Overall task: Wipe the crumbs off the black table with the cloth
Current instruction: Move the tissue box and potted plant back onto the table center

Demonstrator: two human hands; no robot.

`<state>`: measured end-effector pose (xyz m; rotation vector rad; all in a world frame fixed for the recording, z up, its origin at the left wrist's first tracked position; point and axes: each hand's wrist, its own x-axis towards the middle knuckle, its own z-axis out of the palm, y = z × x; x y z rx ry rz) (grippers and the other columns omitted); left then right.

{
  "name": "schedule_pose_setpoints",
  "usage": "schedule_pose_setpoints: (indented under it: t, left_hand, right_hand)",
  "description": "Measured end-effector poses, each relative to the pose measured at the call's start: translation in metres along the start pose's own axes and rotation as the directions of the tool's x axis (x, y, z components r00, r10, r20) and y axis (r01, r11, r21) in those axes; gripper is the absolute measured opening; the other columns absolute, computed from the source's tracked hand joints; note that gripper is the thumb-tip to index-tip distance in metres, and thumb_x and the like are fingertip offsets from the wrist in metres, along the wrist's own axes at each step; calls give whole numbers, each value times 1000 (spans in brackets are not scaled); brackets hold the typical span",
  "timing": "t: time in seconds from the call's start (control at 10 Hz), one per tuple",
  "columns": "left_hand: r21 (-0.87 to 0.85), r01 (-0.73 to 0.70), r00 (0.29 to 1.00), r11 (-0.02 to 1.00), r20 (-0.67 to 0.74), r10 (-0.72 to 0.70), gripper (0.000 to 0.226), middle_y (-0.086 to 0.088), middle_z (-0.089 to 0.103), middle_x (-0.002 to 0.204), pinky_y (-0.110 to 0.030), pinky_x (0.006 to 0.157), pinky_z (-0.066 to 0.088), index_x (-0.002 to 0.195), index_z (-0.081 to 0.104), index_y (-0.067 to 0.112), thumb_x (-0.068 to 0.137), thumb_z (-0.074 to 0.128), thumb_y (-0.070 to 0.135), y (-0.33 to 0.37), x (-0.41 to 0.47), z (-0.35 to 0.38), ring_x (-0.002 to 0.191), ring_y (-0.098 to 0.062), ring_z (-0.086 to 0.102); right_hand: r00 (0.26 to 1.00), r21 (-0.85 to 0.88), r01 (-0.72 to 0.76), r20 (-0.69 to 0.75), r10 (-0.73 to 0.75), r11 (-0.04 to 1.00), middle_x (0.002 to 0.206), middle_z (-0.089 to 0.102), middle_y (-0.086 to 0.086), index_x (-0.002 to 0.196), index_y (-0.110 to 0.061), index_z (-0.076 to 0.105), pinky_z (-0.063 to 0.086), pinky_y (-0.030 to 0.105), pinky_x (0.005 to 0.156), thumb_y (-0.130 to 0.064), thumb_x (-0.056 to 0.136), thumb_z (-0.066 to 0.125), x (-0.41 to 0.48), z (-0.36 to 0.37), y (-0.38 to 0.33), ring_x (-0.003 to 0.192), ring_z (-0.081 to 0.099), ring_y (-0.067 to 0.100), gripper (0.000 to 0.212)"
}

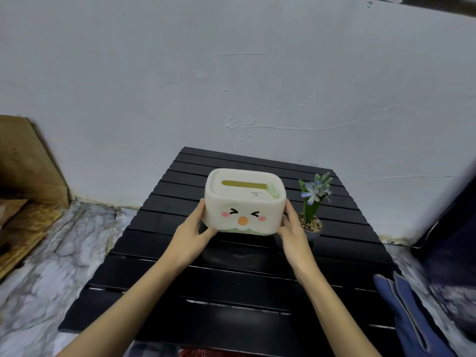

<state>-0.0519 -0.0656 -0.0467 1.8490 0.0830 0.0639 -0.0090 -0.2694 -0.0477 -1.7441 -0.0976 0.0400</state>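
Observation:
A black slatted table [231, 287] fills the lower middle of the view. Both my hands hold a cream tissue box [244, 202] with a cartoon face, just above the table's middle. My left hand [192, 234] grips its left side and my right hand [293, 233] grips its right side. A blue cloth [409, 313] hangs over the table's right front edge, apart from both hands. No crumbs can be made out on the dark slats.
A small potted plant [313, 202] with blue flowers stands just right of the box, close to my right hand. A white wall rises behind the table. Wooden boards [25, 191] lean at the left on a marble-patterned floor [51, 266]. A dark object [448, 243] stands at the right.

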Motion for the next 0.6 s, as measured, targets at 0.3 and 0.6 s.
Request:
schedule_pose_setpoints:
  t: [0.3,0.6]
  left_hand:
    - [30,-36,999,999,-4,36,68,26,39,133,-26,106,31,132,20,52,85,53,15,-6,-9,9,127,-1,36]
    - [61,-173,958,983,-220,183,61,26,45,138,3,75,38,134,31,49,85,54,22,10,-71,7,83,10,58]
  right_hand:
    - [1000,-10,-12,-27,12,1000,153,24,-7,144,-27,16,22,27,113,3,92,36,-29,0,7,131,26,-2,63]
    - [961,23,274,-47,-273,961,141,37,-28,124,-49,35,27,25,115,-14,88,53,-81,-44,-73,136,32,3,53]
